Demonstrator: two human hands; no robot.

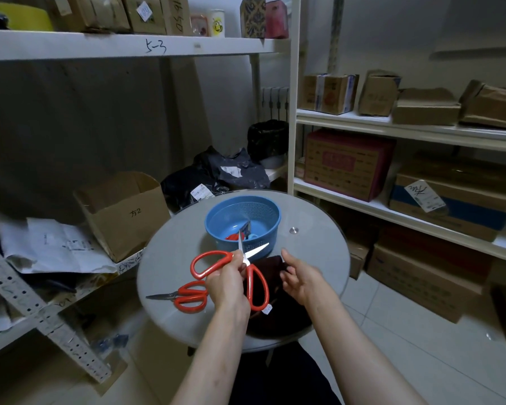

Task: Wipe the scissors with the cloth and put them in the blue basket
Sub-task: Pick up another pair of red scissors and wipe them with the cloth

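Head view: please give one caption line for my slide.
Left hand holds open red scissors over the glass table, right hand at the dark cloth; second pair beside, blue basket behind.

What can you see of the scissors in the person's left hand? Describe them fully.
The scissors have two large red loop handles, plastic-looking, and shiny metal blades, spread open: one points up, one right, in front of the blue basket. The left hand grips them near the pivot, above the glass table, beside the dark cloth.
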